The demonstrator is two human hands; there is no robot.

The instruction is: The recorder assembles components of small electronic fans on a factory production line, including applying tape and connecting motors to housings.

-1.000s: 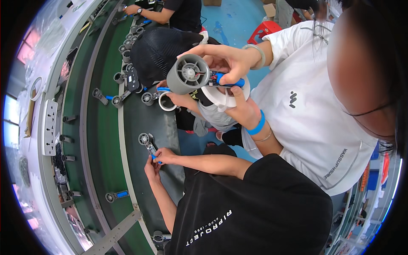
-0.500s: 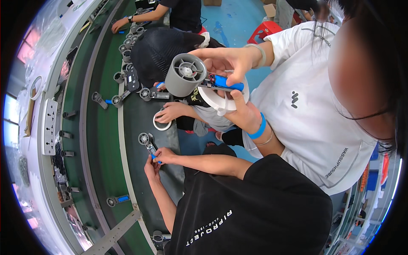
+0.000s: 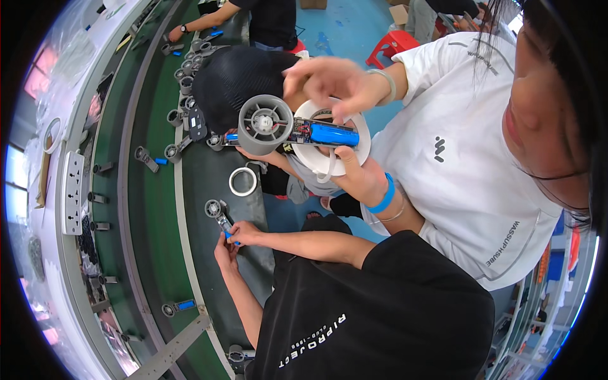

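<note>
My right hand (image 3: 246, 233) and my left hand (image 3: 227, 253) are closed together around the lower end of a small handheld fan (image 3: 223, 220). Its round grey head points away from me over the dark worktop, and its handle is opened. A blue piece shows between my fingers, partly hidden. Closer to view, a person in white holds up a second handheld fan (image 3: 265, 124), with a blue cylindrical battery (image 3: 334, 134) and circuit board in its open handle. That person's upper hand (image 3: 335, 82) is blurred; the other (image 3: 362, 178) also holds a roll of white tape (image 3: 362, 152).
A white ring (image 3: 243, 182) lies on the worktop (image 3: 253, 269) beyond my hands. To the left runs a green conveyor belt (image 3: 166, 253) with several fans. A metal bar (image 3: 168, 348) crosses it. Co-workers sit farther along, and a power strip (image 3: 73, 193) is mounted at the far left.
The person in white has lowered the second fan slightly leftward and lifted the upper hand off it. A co-worker's hand has left the white ring. My hands have hardly moved.
</note>
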